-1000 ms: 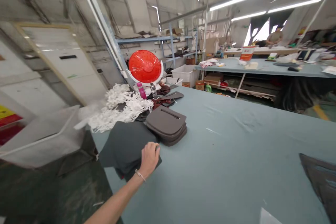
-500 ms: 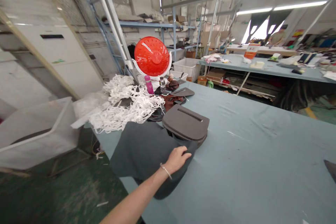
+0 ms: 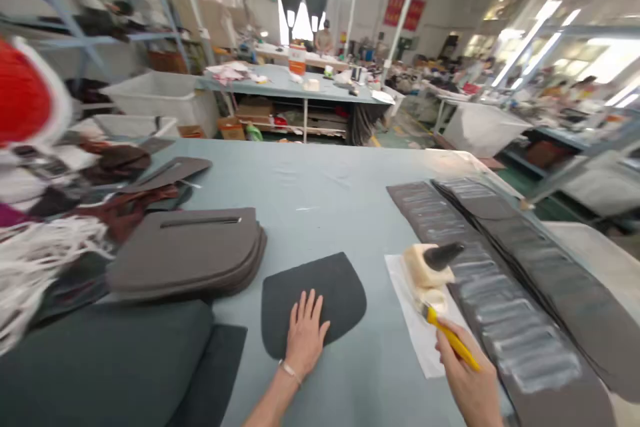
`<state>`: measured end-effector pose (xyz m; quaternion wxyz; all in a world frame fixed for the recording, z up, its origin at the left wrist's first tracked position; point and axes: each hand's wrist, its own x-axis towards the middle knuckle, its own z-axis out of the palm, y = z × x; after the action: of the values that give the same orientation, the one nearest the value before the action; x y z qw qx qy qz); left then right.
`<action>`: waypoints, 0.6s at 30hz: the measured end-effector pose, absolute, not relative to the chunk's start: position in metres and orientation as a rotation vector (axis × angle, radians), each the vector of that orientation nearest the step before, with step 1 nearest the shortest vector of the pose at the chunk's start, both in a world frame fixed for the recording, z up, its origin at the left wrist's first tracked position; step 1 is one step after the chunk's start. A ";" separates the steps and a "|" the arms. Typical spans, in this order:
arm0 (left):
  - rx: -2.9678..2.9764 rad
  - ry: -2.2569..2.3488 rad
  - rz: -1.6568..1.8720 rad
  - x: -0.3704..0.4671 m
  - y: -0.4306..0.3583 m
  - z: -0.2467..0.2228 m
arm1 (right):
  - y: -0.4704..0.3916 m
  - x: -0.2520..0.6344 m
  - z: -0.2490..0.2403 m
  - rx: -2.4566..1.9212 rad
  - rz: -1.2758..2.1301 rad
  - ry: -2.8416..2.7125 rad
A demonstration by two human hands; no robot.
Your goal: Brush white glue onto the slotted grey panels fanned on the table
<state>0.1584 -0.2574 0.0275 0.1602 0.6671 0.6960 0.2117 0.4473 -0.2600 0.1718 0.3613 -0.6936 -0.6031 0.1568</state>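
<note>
My left hand point(image 3: 305, 333) lies flat, fingers spread, on a dark rounded piece of sheet material point(image 3: 325, 287) on the table. In my right hand point(image 3: 473, 380) is a yellow-handled brush point(image 3: 455, 341), its tip at the opening of a cream-coloured glue container point(image 3: 425, 267). That container has a black nozzle-like part and rests on a white sheet of paper point(image 3: 423, 353). Left of my left hand is a stack of brown-grey pieces point(image 3: 185, 250), the top one slotted. A larger pile of dark sheets point(image 3: 110, 360) lies nearer to me.
Long grey strips point(image 3: 525, 320) with shiny smears lie along the right side of the blue-green table point(image 3: 320, 207). White strings point(image 3: 55, 260) and cloth scraps point(image 3: 155, 207) are heaped at the left. Farther off are a white bin point(image 3: 155, 93) and another table point(image 3: 255, 80).
The view has swung right. My left hand has moved from the dark pile to a single dark piece, now flat on the table. My right hand has come into view with the brush.
</note>
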 end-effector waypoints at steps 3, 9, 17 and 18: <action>2.119 2.033 0.531 0.166 -0.262 0.004 | -0.262 0.471 0.168 -1.961 0.447 -1.270; 2.350 1.884 0.632 0.185 -0.228 -0.008 | -0.231 0.517 0.151 -2.054 0.333 -0.945; 2.060 2.012 0.786 0.196 -0.227 0.034 | -0.195 0.523 0.107 -2.050 0.399 -0.902; 2.040 1.976 0.778 0.195 -0.232 0.036 | -0.194 0.522 0.103 -2.028 0.438 -0.888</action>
<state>0.1949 -0.2319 0.0358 0.0981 0.6895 0.6678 0.2628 0.5221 -0.1942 0.1029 0.4282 -0.8120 -0.3557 0.1754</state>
